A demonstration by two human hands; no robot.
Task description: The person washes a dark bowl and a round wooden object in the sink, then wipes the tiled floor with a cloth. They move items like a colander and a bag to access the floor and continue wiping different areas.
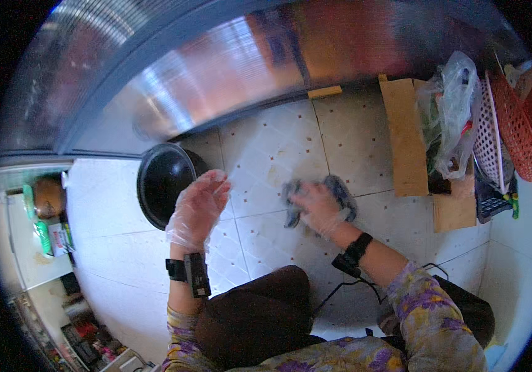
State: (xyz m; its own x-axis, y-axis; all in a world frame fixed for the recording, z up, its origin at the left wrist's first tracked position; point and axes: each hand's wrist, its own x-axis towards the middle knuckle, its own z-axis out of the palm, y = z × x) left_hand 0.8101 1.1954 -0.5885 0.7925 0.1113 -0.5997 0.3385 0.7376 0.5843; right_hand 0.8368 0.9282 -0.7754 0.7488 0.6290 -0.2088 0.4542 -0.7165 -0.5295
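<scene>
My right hand (319, 207), in a clear plastic glove, presses on a dark grey cloth (345, 197) on the tiled floor (275, 239). Hand and cloth are blurred, and the fingertips are hard to make out. Bits of cloth show on both sides of the hand. My left hand (201, 209), gloved the same way, is raised above the floor with loosely bent fingers and nothing visible in it. Just beyond it stands a round black bucket (163, 186), its mouth turned toward me. Brownish smudges (275, 172) mark the pale tiles ahead of the cloth.
Along the far side runs a shiny cabinet front (228, 69), with a small yellow strip (325, 92) at its foot. To the right are a cardboard box (405, 139), plastic bags (456, 116) and a red perforated basket (519, 125). A cable (340, 293) lies near my knees.
</scene>
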